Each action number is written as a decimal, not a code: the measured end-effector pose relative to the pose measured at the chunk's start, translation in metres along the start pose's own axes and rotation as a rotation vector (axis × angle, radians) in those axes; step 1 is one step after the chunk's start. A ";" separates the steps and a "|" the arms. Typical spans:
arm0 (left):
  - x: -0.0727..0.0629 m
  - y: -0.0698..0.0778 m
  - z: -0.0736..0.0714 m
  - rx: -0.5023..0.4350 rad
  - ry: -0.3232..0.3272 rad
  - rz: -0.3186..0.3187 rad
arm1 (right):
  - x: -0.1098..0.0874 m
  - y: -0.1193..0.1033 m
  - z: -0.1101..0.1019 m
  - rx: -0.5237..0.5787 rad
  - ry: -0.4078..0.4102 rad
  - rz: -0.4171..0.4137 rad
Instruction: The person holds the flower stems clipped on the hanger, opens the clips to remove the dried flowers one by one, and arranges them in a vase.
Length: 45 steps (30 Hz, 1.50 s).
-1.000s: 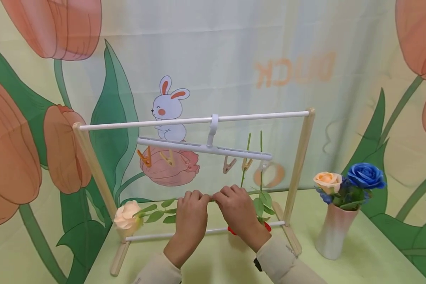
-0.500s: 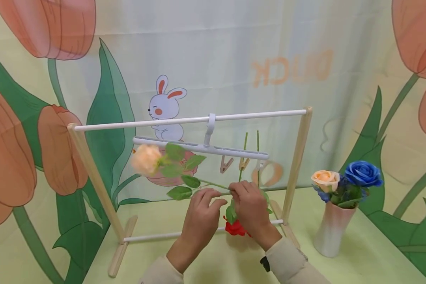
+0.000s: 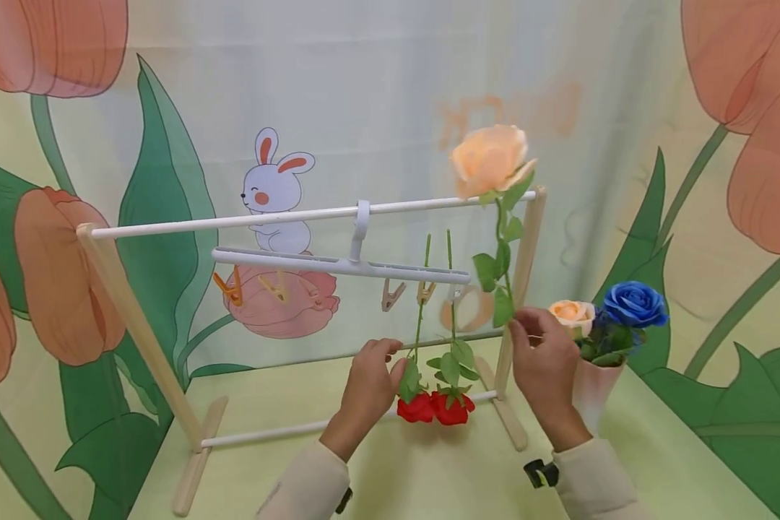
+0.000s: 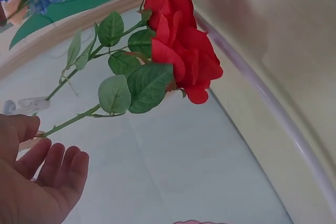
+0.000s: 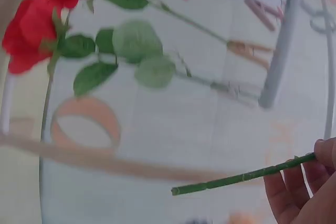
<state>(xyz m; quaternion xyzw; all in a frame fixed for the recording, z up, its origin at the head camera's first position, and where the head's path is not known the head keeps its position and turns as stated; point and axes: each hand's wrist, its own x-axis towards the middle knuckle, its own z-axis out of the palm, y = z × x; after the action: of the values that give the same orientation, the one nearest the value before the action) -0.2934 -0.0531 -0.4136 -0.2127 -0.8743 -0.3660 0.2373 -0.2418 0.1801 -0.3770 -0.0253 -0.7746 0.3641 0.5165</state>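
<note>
Tulip-and-rabbit curtains [image 3: 377, 87] back a pale green table [image 3: 429, 477] where a wooden rack [image 3: 144, 347] with white rails stands. Beside its right end is a pink-and-white vase [image 3: 600, 386] of flowers. From the top rail hangs a white hanger [image 3: 318, 263], tilted lower at the right. Thumb and fingers of the right hand [image 3: 547, 354] pinch the stem of a peach rose [image 3: 490, 160], upright before the rack's right end. Loosely curved and holding nothing, the left hand's [image 3: 372, 379] fingers are near two red roses [image 3: 451, 409], upside down in small clips [image 3: 425, 292].
</note>
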 end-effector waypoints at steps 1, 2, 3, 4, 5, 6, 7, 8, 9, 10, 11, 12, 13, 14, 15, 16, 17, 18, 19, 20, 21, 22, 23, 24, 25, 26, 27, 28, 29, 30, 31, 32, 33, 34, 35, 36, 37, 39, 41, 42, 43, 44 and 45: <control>0.004 0.000 0.002 -0.020 -0.003 -0.009 | 0.004 0.005 -0.007 -0.012 0.008 0.023; 0.009 0.000 0.004 -0.035 -0.002 -0.014 | 0.009 0.009 -0.014 -0.023 0.015 0.050; 0.014 0.000 0.006 -0.050 -0.005 -0.022 | 0.013 0.014 -0.022 -0.038 0.019 0.075; 0.019 0.001 0.009 -0.068 -0.008 -0.028 | 0.017 0.018 -0.029 -0.048 0.023 0.103; 0.023 0.002 0.011 -0.086 -0.016 -0.036 | 0.020 0.022 -0.036 -0.060 0.024 0.132; 0.028 0.003 0.014 -0.102 -0.022 -0.043 | 0.023 0.026 -0.042 -0.068 0.026 0.157; 0.031 0.004 0.018 -0.116 -0.030 -0.052 | 0.026 0.030 -0.048 -0.073 0.025 0.181; 0.035 0.005 0.021 -0.131 -0.038 -0.065 | 0.029 0.034 -0.054 -0.085 0.025 0.200; 0.037 0.007 0.025 -0.148 -0.049 -0.083 | 0.031 0.036 -0.059 -0.099 0.031 0.213; 0.039 0.008 0.028 -0.159 -0.057 -0.096 | 0.033 0.039 -0.063 -0.107 0.038 0.222; 0.041 0.009 0.031 -0.172 -0.063 -0.115 | 0.035 0.042 -0.066 -0.116 0.048 0.224; 0.042 0.010 0.034 -0.182 -0.065 -0.132 | 0.038 0.044 -0.069 -0.121 0.060 0.225; 0.042 0.011 0.037 -0.190 -0.063 -0.147 | 0.040 0.045 -0.072 -0.127 0.071 0.226; 0.043 0.012 0.039 -0.194 -0.056 -0.159 | 0.041 0.046 -0.074 -0.132 0.085 0.221; 0.043 0.012 0.041 -0.199 -0.048 -0.169 | 0.043 0.048 -0.075 -0.135 0.098 0.221; 0.043 0.011 0.042 -0.205 -0.038 -0.178 | 0.044 0.049 -0.076 -0.141 0.104 0.218; 0.043 0.010 0.043 -0.214 -0.027 -0.185 | 0.045 0.050 -0.075 -0.144 0.106 0.219; 0.043 0.009 0.043 -0.219 -0.012 -0.182 | 0.046 0.052 -0.075 -0.149 0.108 0.220; 0.044 0.008 0.044 -0.222 0.001 -0.178 | 0.047 0.054 -0.075 -0.158 0.105 0.218; 0.044 0.007 0.044 -0.227 0.011 -0.175 | 0.047 0.056 -0.075 -0.169 0.095 0.226; 0.045 0.006 0.044 -0.234 0.020 -0.173 | 0.046 0.059 -0.075 -0.181 0.079 0.243; 0.045 0.005 0.044 -0.236 0.028 -0.169 | 0.046 0.062 -0.075 -0.189 0.058 0.259; 0.046 0.005 0.044 -0.235 0.036 -0.166 | 0.045 0.066 -0.075 -0.195 0.033 0.280; 0.046 0.004 0.044 -0.234 0.041 -0.164 | 0.043 0.070 -0.075 -0.205 0.003 0.303; 0.047 0.004 0.045 -0.235 0.042 -0.165 | 0.042 0.074 -0.075 -0.210 -0.029 0.328; 0.048 0.004 0.045 -0.236 0.041 -0.168 | 0.040 0.078 -0.076 -0.219 -0.057 0.358; 0.048 0.004 0.046 -0.233 0.037 -0.170 | 0.038 0.082 -0.077 -0.228 -0.074 0.380; 0.048 0.004 0.047 -0.234 0.030 -0.172 | 0.037 0.085 -0.078 -0.235 -0.080 0.395; 0.048 0.005 0.047 -0.234 0.023 -0.173 | 0.036 0.087 -0.079 -0.237 -0.076 0.406; 0.048 0.005 0.047 -0.234 0.017 -0.173 | 0.036 0.088 -0.080 -0.234 -0.063 0.413; 0.048 0.005 0.047 -0.234 0.015 -0.176 | 0.036 0.088 -0.081 -0.227 -0.041 0.412; 0.048 0.005 0.046 -0.232 0.013 -0.177 | 0.036 0.088 -0.082 -0.223 -0.014 0.405; 0.048 0.005 0.046 -0.232 0.013 -0.179 | 0.038 0.086 -0.083 -0.212 0.012 0.394; 0.047 0.005 0.046 -0.230 0.019 -0.177 | 0.039 0.085 -0.084 -0.200 0.036 0.380; 0.047 0.004 0.045 -0.231 0.023 -0.178 | 0.040 0.083 -0.084 -0.187 0.055 0.367; 0.047 0.004 0.045 -0.231 0.029 -0.175 | 0.042 0.081 -0.085 -0.182 0.070 0.351; 0.047 0.004 0.044 -0.236 0.032 -0.175 | 0.043 0.079 -0.085 -0.182 0.079 0.340; 0.048 0.003 0.044 -0.246 0.031 -0.176 | 0.047 0.076 -0.085 -0.196 0.079 0.338; 0.048 0.003 0.045 -0.257 0.025 -0.177 | 0.051 0.073 -0.085 -0.202 0.083 0.342; 0.047 0.004 0.045 -0.262 0.022 -0.179 | 0.052 0.071 -0.085 -0.201 0.092 0.345; 0.047 0.004 0.045 -0.267 0.016 -0.182 | 0.053 0.070 -0.085 -0.190 0.103 0.355; 0.047 0.004 0.045 -0.269 0.011 -0.184 | 0.054 0.067 -0.085 -0.174 0.121 0.363; 0.047 0.004 0.045 -0.271 0.008 -0.186 | 0.053 0.065 -0.085 -0.152 0.146 0.362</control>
<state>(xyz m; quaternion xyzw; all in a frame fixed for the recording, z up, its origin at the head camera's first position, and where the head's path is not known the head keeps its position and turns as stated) -0.3397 -0.0079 -0.4123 -0.1597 -0.8318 -0.5020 0.1749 -0.2190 0.2951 -0.3565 -0.2292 -0.7433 0.3886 0.4939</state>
